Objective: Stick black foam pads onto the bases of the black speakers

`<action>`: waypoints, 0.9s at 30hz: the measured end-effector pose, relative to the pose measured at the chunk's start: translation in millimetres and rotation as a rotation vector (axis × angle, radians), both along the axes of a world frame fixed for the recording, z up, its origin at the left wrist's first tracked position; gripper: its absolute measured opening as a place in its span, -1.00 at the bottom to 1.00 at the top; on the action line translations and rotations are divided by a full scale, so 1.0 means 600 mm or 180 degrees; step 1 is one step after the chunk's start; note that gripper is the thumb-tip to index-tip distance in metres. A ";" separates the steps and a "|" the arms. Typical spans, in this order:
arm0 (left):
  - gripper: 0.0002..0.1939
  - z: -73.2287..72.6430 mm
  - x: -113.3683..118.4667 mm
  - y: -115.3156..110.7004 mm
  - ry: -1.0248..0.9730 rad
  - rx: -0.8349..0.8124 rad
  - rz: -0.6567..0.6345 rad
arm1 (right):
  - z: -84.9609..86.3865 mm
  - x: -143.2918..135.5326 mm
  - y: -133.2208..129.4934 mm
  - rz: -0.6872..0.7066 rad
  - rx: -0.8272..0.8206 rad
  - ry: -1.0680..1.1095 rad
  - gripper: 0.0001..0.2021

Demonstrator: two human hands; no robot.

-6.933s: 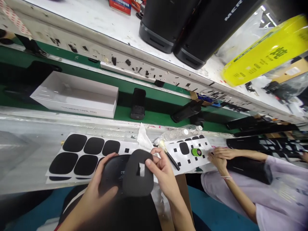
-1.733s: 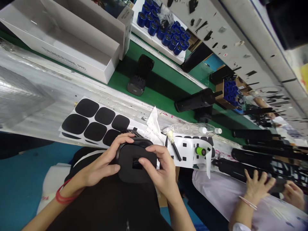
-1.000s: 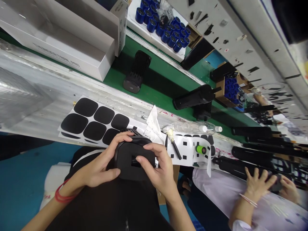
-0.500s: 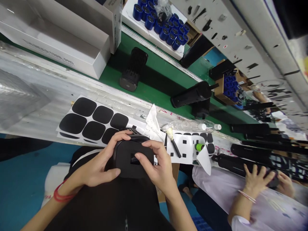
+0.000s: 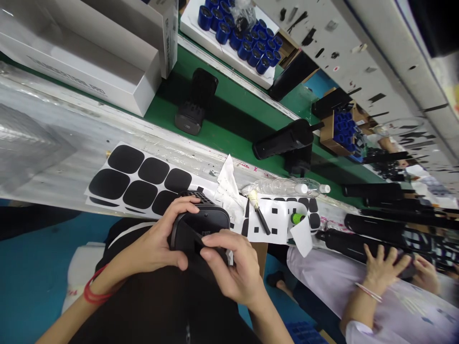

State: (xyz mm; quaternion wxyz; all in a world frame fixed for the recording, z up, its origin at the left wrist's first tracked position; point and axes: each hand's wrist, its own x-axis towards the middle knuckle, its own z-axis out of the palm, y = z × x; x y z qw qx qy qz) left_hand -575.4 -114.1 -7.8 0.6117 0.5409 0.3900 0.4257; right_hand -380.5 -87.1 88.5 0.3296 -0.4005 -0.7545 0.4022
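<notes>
My left hand (image 5: 154,248) is wrapped around the side of a black device (image 5: 213,219) with a rounded-square end and a perforated side, held above my lap. A thin black rounded pad (image 5: 188,232) with a rectangular cutout is partly lifted off that end face, uncovering a recessed surface with small markings. My right hand (image 5: 234,265) pinches the pad near its cutout between thumb and forefinger. Just beyond, on the bench, lies a white sheet of similar black pads (image 5: 143,193).
Along the bench lie a crumpled white cloth (image 5: 227,184), a black-handled brush (image 5: 261,220), clear plastic bottles (image 5: 279,186) and a green roll (image 5: 297,218). The green conveyor (image 5: 229,129) carries black devices and a white box (image 5: 118,91). At right, a co-worker's hand (image 5: 382,270) rests on a black device.
The pad lay flat over the device's end; now its upper part is peeled back towards me, baring the face. My right fingers have moved from resting on it to pinching it.
</notes>
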 end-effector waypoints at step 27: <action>-0.20 -0.005 0.009 0.000 -0.0022 -0.0261 -0.0104 | -0.054 0.009 -0.043 -0.0575 -0.1533 0.1924 -0.86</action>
